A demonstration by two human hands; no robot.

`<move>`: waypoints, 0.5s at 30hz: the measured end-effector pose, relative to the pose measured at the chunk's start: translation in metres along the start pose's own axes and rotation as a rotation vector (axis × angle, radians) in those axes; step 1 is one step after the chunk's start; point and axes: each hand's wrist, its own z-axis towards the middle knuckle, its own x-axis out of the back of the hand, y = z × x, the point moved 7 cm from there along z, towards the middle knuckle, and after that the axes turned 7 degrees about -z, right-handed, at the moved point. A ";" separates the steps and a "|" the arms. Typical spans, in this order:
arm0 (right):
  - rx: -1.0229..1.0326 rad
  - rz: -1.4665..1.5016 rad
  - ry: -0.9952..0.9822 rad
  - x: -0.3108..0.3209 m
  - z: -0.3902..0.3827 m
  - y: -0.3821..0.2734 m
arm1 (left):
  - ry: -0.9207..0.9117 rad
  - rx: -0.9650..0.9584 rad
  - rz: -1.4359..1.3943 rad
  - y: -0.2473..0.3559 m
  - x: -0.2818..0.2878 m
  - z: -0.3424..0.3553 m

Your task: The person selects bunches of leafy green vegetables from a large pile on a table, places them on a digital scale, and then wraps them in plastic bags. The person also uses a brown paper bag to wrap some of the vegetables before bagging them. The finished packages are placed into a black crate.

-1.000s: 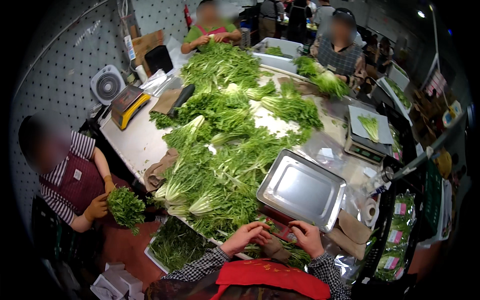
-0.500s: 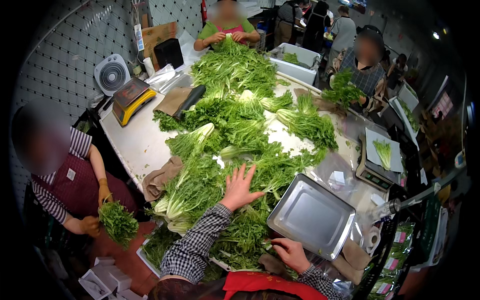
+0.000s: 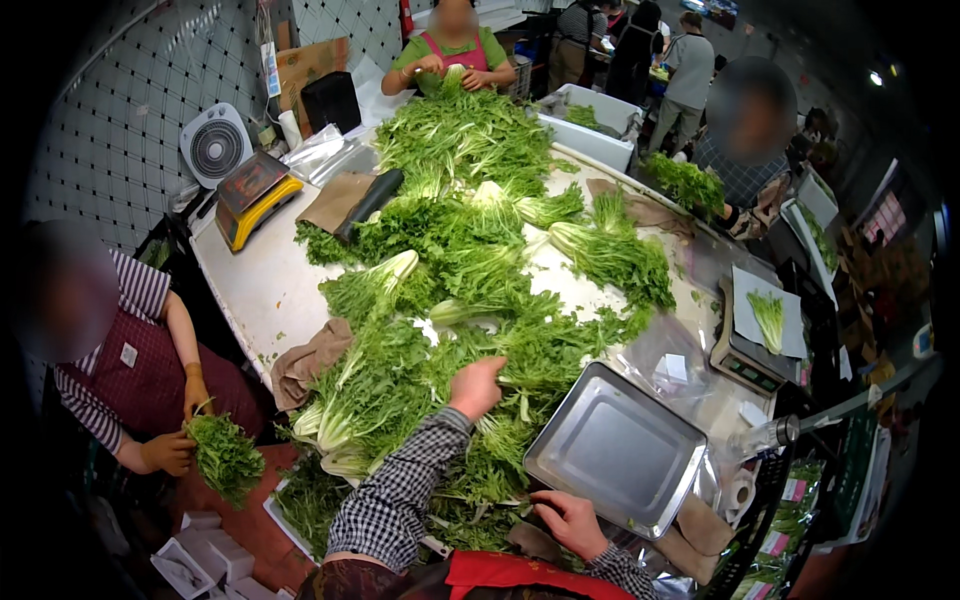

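My left hand (image 3: 474, 386) is curled into the leafy greens (image 3: 390, 340) at the middle of the near pile, its fingertips sunk among the leaves. My right hand (image 3: 566, 520) is lower right, beside the near edge of the metal tray (image 3: 618, 450), fingers bent in around something small among thin stems; what exactly it holds I cannot make out. Several pale-based heads (image 3: 320, 425) lie left of my left arm. A brown cloth (image 3: 310, 362) lies beyond them. Another brown cloth (image 3: 700, 525) lies right of my right hand.
Co-workers stand at left (image 3: 130, 355), far side (image 3: 450, 45) and right (image 3: 740, 175). A yellow scale (image 3: 265, 205) and fan (image 3: 215, 145) sit far left. A second scale (image 3: 765, 322) holds greens at right. Crates of packed greens (image 3: 790, 520) line the right; boxes (image 3: 200, 560) lie lower left.
My left hand has reached forward and left into the pile, its spread fingers now curling down among the leaves. My right hand has moved down and left. The left co-worker's bunch has dropped lower.
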 end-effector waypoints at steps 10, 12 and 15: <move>-0.070 0.188 0.021 -0.001 -0.018 0.022 | -0.002 0.148 -0.853 -0.006 0.132 0.007; -0.069 0.180 0.008 -0.001 -0.020 0.019 | 0.032 0.128 -0.659 -0.011 0.164 0.005; -0.078 0.161 -0.008 0.000 -0.028 0.018 | 0.133 0.108 -0.617 -0.015 0.197 -0.002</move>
